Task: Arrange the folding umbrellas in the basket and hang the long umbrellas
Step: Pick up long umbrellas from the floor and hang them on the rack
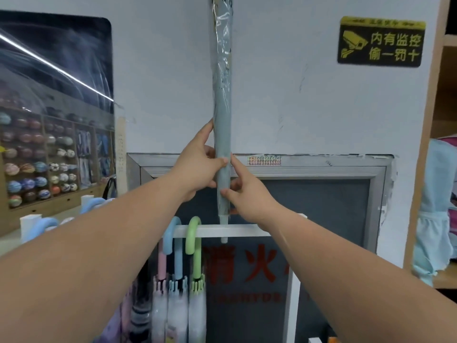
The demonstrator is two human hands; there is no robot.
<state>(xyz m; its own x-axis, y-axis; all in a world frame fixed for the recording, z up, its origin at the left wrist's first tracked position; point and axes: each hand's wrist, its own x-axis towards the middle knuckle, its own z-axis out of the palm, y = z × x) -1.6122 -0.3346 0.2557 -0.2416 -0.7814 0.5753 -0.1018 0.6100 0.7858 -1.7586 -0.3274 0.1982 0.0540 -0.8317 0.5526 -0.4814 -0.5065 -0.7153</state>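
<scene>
Two bare arms reach forward from the bottom of the view. Left hand (197, 167) wraps its fingers and thumb around the long grey umbrella (221, 107). Right hand (243, 194) pinches the same umbrella a little lower, thumb in front and fingers behind. Both hands touch it, and the two hands nearly meet.

That grey umbrella stands upright with its pointed tip down. It is closed tight and sits in a clear shiny wrap that crinkles near the top. Its top runs out of view, so the handle cannot be seen. Its tip hangs in front of the white rail (222, 230).

Just left of the tip, a green hook handle (194, 235) and a blue hook handle (170, 235) hang on the rail. A pink handle (162, 262) hangs beside them. Their folded clear canopies (178, 315) hang below, close together.

To the right of the tip the rail is bare up to the right arm. Behind it is a grey framed panel (380, 206) with red letters. A yellow and black camera sign (380, 40) sits high on the white wall (284, 95).
</scene>
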